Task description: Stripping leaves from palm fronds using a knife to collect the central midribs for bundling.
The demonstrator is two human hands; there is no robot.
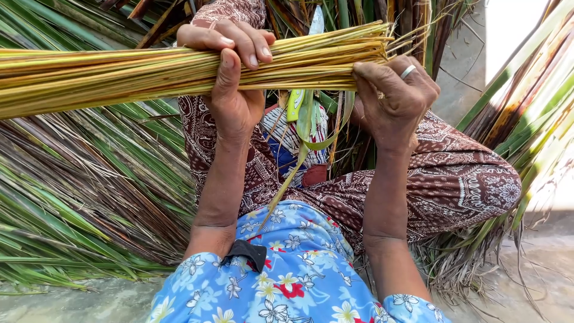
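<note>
hands: left hand (230, 72) and right hand (391, 96) grip stick bundle (119, 75).

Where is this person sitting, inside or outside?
Probably outdoors, on bare sunlit ground. Heaps of long green and brown palm leaves lie all around, and both hands grip a thick bundle of yellow-green leaf ribs.

Setting: outdoors, in bright daylight.
Ground: pale grey concrete floor (89, 302) along the bottom edge and at lower right.
Left of frame: a heap of long green and brown palm leaves (78, 197) lying flat.
Right edge: more palm fronds (532, 113), slanting.
Upper right: a washed-out white patch (511, 30), perhaps a sunlit wall.
</note>
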